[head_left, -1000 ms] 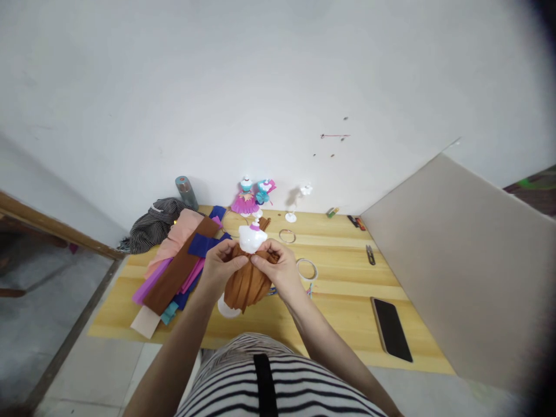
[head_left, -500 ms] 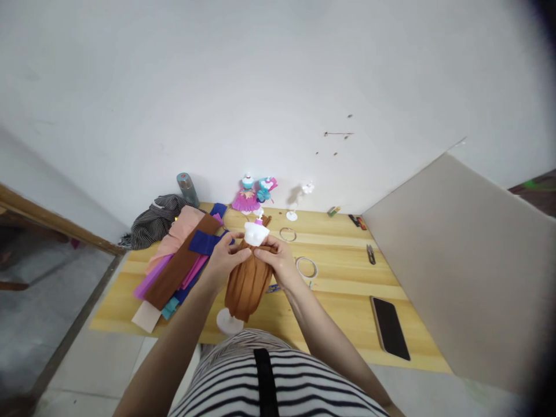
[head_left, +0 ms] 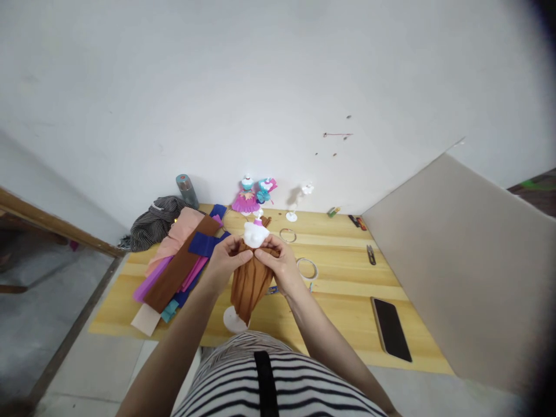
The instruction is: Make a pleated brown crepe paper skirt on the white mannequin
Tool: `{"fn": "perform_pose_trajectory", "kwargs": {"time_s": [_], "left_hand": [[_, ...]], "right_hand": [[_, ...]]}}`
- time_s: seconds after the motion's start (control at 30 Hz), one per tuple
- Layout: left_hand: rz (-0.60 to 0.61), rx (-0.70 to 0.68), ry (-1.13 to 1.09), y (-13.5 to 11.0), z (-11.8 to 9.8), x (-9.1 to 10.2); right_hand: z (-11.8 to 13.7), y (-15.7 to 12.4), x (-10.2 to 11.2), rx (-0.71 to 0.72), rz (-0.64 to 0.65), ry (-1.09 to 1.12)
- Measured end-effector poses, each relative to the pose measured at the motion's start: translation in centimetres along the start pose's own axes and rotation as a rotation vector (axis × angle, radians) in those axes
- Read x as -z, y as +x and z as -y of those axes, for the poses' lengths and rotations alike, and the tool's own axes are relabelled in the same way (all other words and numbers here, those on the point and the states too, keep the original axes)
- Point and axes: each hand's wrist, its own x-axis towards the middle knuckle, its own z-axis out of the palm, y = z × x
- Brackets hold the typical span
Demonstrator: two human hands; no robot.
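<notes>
A small white dress form [head_left: 255,233] with a pink neck stands tilted before me on a round white base [head_left: 234,319]. Pleated brown crepe paper [head_left: 252,286] hangs from its waist like a skirt. My left hand [head_left: 229,259] is closed, pinching the paper's upper edge on the left, thumb in front. On the other side my right hand [head_left: 277,259] grips the same edge, its thumb almost meeting the left one. Fingertips behind the paper are hidden.
Stacked coloured crepe paper [head_left: 169,275] and striped cloth [head_left: 152,223] lie left, beside a flask [head_left: 186,191]. Dressed forms [head_left: 245,198] and a bare one [head_left: 292,215] stand at the wall. Tape rings [head_left: 307,268], thread snips [head_left: 370,255] and a phone [head_left: 390,328] lie right.
The brown paper skirt looks narrower, its lower left side drawn inward. The base has shifted slightly right. Both hands keep their pinch at the waist.
</notes>
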Motion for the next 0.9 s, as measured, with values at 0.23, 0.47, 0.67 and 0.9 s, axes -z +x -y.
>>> {"fn": "perform_pose_trajectory", "kwargs": {"time_s": [0.23,0.47,0.67,0.9], "left_hand": [[-0.024,0.015,-0.074,-0.1,0.2,0.2],[0.003,-0.008,-0.081,-0.2,0.1,0.2],[0.026,-0.028,-0.081,-0.2,0.2,0.2],[0.046,0.010,-0.101,-0.3,0.2,0.2]], "right_hand": [[1.0,-1.0,0.4,0.017,-0.026,-0.067],[1.8,-1.3,0.0,0.048,-0.046,-0.174],[2.0,-1.3,-0.4,0.035,-0.045,-0.183],[1.3,-0.8,-0.2,0.060,-0.016,-0.157]]}}
